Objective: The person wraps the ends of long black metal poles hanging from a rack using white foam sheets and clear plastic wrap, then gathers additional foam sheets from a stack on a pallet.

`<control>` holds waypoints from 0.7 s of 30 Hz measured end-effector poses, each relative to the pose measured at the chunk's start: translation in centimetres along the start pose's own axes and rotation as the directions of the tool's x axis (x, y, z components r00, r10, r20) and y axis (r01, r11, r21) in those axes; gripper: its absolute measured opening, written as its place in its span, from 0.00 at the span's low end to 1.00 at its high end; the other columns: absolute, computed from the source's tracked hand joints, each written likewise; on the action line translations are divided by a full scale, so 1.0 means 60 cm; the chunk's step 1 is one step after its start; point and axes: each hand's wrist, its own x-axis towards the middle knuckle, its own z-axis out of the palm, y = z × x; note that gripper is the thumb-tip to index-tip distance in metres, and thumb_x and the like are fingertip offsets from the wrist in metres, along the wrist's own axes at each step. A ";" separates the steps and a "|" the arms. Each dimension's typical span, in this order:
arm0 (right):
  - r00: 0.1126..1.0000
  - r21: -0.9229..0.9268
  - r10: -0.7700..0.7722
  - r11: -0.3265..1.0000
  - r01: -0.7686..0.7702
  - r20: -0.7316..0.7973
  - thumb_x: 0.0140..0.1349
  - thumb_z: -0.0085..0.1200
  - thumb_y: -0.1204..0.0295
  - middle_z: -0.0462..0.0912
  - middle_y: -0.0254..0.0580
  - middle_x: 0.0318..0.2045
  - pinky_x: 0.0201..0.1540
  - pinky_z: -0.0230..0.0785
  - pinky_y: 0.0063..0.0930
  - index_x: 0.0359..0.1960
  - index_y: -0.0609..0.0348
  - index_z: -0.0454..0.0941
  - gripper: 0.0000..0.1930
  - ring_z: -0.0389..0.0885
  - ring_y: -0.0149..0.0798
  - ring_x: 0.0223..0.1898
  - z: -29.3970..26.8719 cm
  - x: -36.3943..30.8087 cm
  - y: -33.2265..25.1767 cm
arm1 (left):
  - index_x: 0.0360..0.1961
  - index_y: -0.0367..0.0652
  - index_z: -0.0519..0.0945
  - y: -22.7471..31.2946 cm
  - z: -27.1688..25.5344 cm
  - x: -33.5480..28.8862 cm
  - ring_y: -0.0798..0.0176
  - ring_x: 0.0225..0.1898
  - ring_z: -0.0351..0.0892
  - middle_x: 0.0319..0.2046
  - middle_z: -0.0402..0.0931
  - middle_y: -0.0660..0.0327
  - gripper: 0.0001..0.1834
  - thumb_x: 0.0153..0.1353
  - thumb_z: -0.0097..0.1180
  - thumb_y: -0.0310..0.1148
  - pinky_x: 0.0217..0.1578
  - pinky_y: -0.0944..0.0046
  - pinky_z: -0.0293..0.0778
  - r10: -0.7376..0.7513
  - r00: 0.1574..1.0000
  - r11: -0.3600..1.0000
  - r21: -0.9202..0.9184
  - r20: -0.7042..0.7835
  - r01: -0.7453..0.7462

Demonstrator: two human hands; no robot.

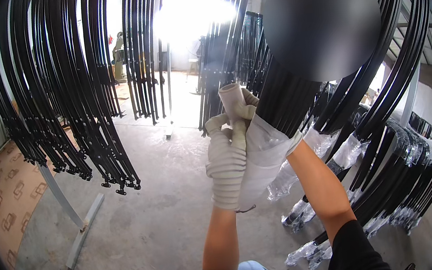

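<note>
A bundle of long black bars (287, 99) hangs in front of me, its lower end wrapped in translucent plastic film (263, 167). My left hand (226, 158), in a ribbed off-white glove, is closed at the lower end of a pale film roll (232, 103), left of the bundle. From the right, my arm reaches behind the wrapped end. The gloved fingers of my right hand (248, 103) come out on the far side, curled against the roll; the rest of that hand is hidden by the bundle. A thin dark tip pokes out below the film.
Rows of black bars (79, 98) with small end fittings hang at the left. Film-wrapped bundles (345, 151) hang close on the right. A grey metal stand foot (85, 232) rests on the concrete floor (153, 234). Patterned sheeting (26, 196) lies at the left.
</note>
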 end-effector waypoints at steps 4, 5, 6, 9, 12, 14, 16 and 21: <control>0.995 -0.096 -0.101 0.990 0.103 0.027 0.47 0.57 0.78 0.74 0.35 0.35 0.36 0.71 0.20 0.47 0.56 0.67 0.23 0.75 0.30 0.33 -0.019 0.010 0.017 | 0.40 0.38 0.65 0.001 -0.002 0.004 0.62 0.28 0.72 0.27 0.73 0.54 0.15 0.59 0.46 0.39 0.29 0.65 0.67 0.029 0.998 0.984 0.179 -0.050 -0.019; 0.992 -0.104 -0.117 0.987 0.121 0.040 0.47 0.57 0.78 0.74 0.35 0.35 0.36 0.71 0.20 0.47 0.56 0.68 0.22 0.75 0.30 0.33 -0.014 0.010 0.017 | 0.40 0.38 0.65 -0.001 -0.004 0.005 0.57 0.29 0.75 0.27 0.74 0.51 0.14 0.60 0.43 0.39 0.30 0.62 0.68 0.061 0.996 0.972 0.231 -0.061 -0.045; 0.995 0.006 -0.076 0.997 0.076 0.063 0.47 0.57 0.78 0.74 0.34 0.35 0.36 0.71 0.19 0.46 0.56 0.68 0.22 0.75 0.30 0.33 -0.007 0.006 0.014 | 0.39 0.38 0.65 0.001 -0.006 0.004 0.57 0.29 0.75 0.27 0.74 0.51 0.13 0.61 0.42 0.38 0.30 0.62 0.68 0.082 0.994 0.966 0.250 -0.074 -0.061; 0.997 0.170 0.021 0.985 -0.033 0.070 0.48 0.57 0.77 0.74 0.34 0.36 0.38 0.70 0.19 0.46 0.57 0.68 0.21 0.75 0.29 0.34 0.027 -0.017 -0.008 | 0.37 0.37 0.66 0.006 -0.006 0.002 0.57 0.29 0.74 0.27 0.74 0.51 0.12 0.62 0.39 0.37 0.30 0.61 0.68 0.131 0.987 0.948 0.305 -0.094 -0.096; 0.999 0.068 -0.040 0.997 0.042 -0.037 0.51 0.55 0.74 0.74 0.37 0.37 0.39 0.70 0.22 0.46 0.59 0.68 0.19 0.75 0.33 0.35 -0.011 -0.016 0.021 | 0.35 0.37 0.65 0.003 -0.003 0.003 0.59 0.26 0.72 0.24 0.72 0.53 0.11 0.62 0.37 0.36 0.28 0.62 0.67 0.135 0.985 0.943 0.318 -0.106 -0.096; 0.984 0.044 -0.160 0.985 0.164 -0.075 0.52 0.55 0.70 0.74 0.39 0.39 0.39 0.70 0.25 0.46 0.60 0.68 0.19 0.74 0.35 0.37 -0.069 -0.037 0.042 | 0.35 0.37 0.65 0.009 0.030 -0.014 0.62 0.23 0.70 0.22 0.71 0.56 0.11 0.62 0.37 0.36 0.26 0.63 0.66 0.067 0.994 0.981 0.187 -0.085 -0.050; 0.977 0.200 -0.212 0.957 0.211 -0.014 0.51 0.55 0.69 0.74 0.41 0.40 0.41 0.70 0.27 0.46 0.61 0.67 0.21 0.73 0.35 0.39 -0.064 -0.017 0.093 | 0.31 0.39 0.67 0.007 0.009 -0.004 0.68 0.22 0.64 0.20 0.67 0.62 0.10 0.62 0.41 0.36 0.26 0.67 0.64 0.055 0.984 0.984 0.174 -0.168 -0.025; 0.980 0.278 -0.194 0.940 0.195 -0.031 0.51 0.55 0.68 0.73 0.42 0.42 0.43 0.70 0.29 0.48 0.61 0.66 0.22 0.71 0.34 0.42 -0.097 -0.027 0.107 | 0.31 0.40 0.67 0.002 0.020 -0.009 0.71 0.20 0.61 0.17 0.64 0.64 0.10 0.61 0.42 0.37 0.24 0.69 0.62 0.022 0.987 0.993 0.119 -0.160 -0.003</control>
